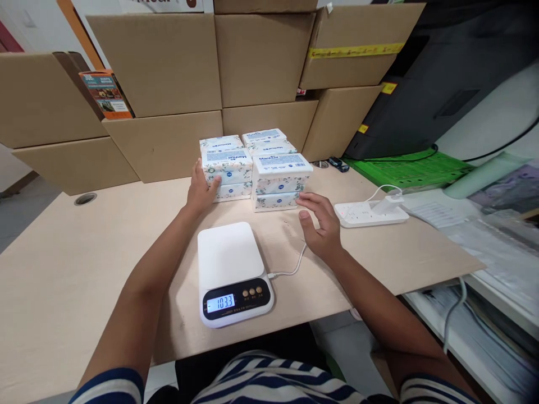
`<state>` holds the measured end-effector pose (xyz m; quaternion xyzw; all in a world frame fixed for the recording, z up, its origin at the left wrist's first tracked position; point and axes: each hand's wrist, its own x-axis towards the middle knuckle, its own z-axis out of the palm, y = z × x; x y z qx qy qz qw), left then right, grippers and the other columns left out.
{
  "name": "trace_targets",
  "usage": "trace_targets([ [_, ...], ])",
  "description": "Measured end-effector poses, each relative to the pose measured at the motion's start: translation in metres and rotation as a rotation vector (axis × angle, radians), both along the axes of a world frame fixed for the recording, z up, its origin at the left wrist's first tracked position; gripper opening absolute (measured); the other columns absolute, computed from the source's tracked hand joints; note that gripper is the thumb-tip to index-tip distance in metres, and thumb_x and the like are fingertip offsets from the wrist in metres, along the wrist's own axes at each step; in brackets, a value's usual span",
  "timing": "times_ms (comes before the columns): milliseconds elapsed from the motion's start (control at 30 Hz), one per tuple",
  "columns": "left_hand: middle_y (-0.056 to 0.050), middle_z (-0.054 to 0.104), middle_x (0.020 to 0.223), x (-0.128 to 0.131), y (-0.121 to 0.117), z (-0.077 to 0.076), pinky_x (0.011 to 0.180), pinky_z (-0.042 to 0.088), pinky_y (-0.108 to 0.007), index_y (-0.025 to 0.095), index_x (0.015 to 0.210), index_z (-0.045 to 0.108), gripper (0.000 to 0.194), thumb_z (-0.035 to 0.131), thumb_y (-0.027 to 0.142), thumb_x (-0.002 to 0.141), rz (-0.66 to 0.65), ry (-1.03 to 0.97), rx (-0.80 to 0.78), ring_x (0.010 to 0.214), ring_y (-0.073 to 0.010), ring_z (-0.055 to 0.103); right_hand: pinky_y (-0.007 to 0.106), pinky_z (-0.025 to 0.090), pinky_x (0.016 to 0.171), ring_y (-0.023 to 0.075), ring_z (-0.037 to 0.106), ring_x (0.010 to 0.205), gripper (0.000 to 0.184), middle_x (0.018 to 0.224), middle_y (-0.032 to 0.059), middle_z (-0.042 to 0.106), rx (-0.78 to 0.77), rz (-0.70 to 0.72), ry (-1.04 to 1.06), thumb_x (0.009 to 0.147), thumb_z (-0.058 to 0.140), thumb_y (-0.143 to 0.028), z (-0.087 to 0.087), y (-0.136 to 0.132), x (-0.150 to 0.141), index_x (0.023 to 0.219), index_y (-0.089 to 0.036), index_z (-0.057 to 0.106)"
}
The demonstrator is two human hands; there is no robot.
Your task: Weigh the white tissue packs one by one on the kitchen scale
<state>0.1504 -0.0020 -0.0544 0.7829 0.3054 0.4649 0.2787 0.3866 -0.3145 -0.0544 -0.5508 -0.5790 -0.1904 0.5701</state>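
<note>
Several tissue packs with a white and blue floral print stand in stacks, side by side and in rows, at the back of the table. My left hand (202, 188) rests against the outer side of the left front stack (228, 174), thumb on its front face and fingers along its side. Beside the right front stack (281, 182) is my right hand (322, 224), fingers stretched out and the tips at its lower right corner. In front of the stacks lies a white digital scale (229, 252) with a bare platform; its lit display (220, 302) reads about 103.3.
Cardboard boxes (164, 146) form a wall behind the stacks. A white power strip (357, 214) with a plugged-in charger lies at the right. A white cable (290, 273) runs from the scale's right side. A green plastic crate (396, 171) stands at the back right.
</note>
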Motion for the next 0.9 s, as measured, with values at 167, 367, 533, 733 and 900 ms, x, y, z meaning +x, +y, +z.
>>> trace_targets([
  [167,-0.025,0.046,0.172,0.000,-0.004,-0.001,0.144,0.023,-0.067,0.022,0.163,0.048,0.106,0.076,0.089,0.087,-0.002,0.021,-0.027,0.169,-0.0449,0.038,0.054,0.068,0.110,0.0294,0.080,0.124,0.028,0.130,0.0121,0.082,0.009,0.043,-0.010,0.112,0.061,-0.042,-0.001,0.000,0.000,0.126,-0.029,0.082],
  [367,-0.022,0.063,0.161,0.002,-0.010,0.001,0.140,0.035,-0.063,0.021,0.156,0.059,0.092,0.066,0.089,0.095,-0.075,0.050,-0.033,0.159,-0.0415,0.053,0.054,0.070,0.109,0.0299,0.081,0.124,0.029,0.130,0.0129,0.083,-0.022,0.040,-0.026,0.112,0.060,-0.043,-0.001,0.000,-0.001,0.124,-0.028,0.082],
  [533,-0.021,0.072,0.150,0.004,-0.011,-0.003,0.136,0.041,-0.062,0.022,0.146,0.068,0.091,0.068,0.093,0.090,-0.050,0.007,-0.120,0.152,-0.0421,0.061,0.051,0.071,0.107,0.0280,0.082,0.122,0.027,0.128,0.0121,0.083,0.015,0.047,-0.029,0.112,0.061,-0.040,-0.001,0.001,0.000,0.124,-0.028,0.082],
  [733,-0.023,0.068,0.154,0.010,-0.012,-0.007,0.137,0.038,-0.068,0.020,0.147,0.066,0.093,0.066,0.095,0.091,-0.047,0.001,-0.156,0.156,-0.0450,0.058,0.054,0.068,0.111,0.0295,0.081,0.123,0.029,0.129,0.0124,0.082,-0.012,0.066,-0.001,0.112,0.061,-0.043,-0.005,0.003,0.001,0.125,-0.028,0.082],
  [900,-0.025,0.028,0.186,0.017,-0.016,-0.009,0.147,0.011,-0.069,0.025,0.174,0.034,0.123,0.087,0.085,0.081,0.129,-0.159,-0.112,0.180,-0.0467,0.014,0.053,0.068,0.110,0.0291,0.081,0.123,0.027,0.128,0.0124,0.082,-0.001,0.072,-0.009,0.112,0.062,-0.041,-0.007,0.004,0.003,0.124,-0.028,0.082],
])
